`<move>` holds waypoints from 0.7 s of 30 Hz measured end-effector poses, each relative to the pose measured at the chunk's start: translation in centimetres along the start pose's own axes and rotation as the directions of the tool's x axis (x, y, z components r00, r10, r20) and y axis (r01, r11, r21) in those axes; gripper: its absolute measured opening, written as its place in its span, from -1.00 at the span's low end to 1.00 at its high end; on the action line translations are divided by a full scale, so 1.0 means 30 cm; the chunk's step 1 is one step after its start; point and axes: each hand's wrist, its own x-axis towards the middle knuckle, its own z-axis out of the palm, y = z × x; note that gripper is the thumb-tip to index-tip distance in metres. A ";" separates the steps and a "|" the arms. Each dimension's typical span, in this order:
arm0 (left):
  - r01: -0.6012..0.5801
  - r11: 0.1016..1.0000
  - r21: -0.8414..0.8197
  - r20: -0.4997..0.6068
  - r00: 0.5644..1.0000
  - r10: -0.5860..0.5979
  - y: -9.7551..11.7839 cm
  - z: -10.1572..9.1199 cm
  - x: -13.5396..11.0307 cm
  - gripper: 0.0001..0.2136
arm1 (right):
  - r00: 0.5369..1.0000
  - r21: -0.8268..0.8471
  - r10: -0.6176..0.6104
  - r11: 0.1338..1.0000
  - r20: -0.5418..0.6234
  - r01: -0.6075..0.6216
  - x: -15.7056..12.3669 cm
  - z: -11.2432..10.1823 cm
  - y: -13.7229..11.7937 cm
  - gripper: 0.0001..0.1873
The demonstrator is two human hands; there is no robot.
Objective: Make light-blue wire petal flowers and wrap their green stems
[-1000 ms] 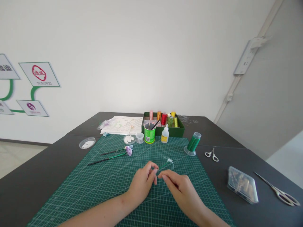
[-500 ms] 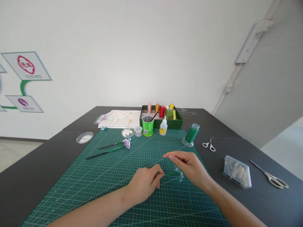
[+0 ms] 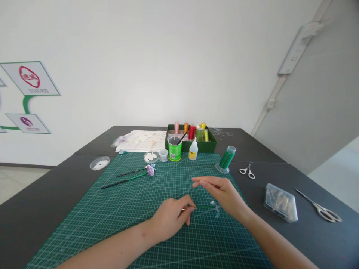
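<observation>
My left hand [image 3: 173, 218] is closed in a pinch just above the green cutting mat [image 3: 117, 220]. Between its thumb and index finger is a thin flower stem wrapped in green [image 3: 203, 207]. Pale blue petals [image 3: 216, 210] sit at the stem's right end, near my right wrist. My right hand [image 3: 221, 192] is raised above and to the right of the stem, fingers pressed against the thumb. Anything in that pinch is too fine to make out. A spool of green thread [image 3: 227, 158] stands tilted beyond my right hand.
Two dark sticks bear a lilac flower [image 3: 150, 170] at the left. Behind are a green can [image 3: 175, 150], a glue bottle [image 3: 193, 150] and a box of thread spools [image 3: 209, 146]. Small scissors [image 3: 247, 172], a clear case [image 3: 280, 203] and larger scissors [image 3: 319, 208] lie right.
The stem and its blue petals have turned slightly, the petals shifting right and a little down. My right fingertips have moved slightly left and up. My left hand keeps its pinch.
</observation>
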 end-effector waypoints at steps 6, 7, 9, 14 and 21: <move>-0.133 0.967 0.219 -0.016 0.990 0.139 0.009 -0.010 -0.012 -0.79 | 0.990 0.069 0.127 0.990 -0.061 -0.122 0.015 -0.003 0.031 -0.67; -0.150 0.959 0.241 -0.013 0.987 0.158 0.011 -0.012 -0.012 -0.79 | 0.991 0.068 0.127 0.990 -0.050 -0.124 0.019 -0.005 0.037 -0.68; -0.184 0.948 0.260 -0.006 0.981 0.192 0.014 -0.013 -0.014 -0.79 | 0.991 0.068 0.130 0.989 -0.011 -0.129 0.027 -0.008 0.051 -0.67; -0.218 0.955 0.199 0.004 0.975 0.222 0.021 -0.016 -0.021 -0.82 | 0.980 0.050 0.163 0.984 0.112 -0.170 0.035 -0.004 0.079 -0.58; -0.175 0.978 0.113 -0.212 0.958 0.196 0.009 -0.024 -0.032 -0.80 | 0.971 -0.026 0.105 0.994 0.215 -0.102 0.016 0.006 0.108 -0.48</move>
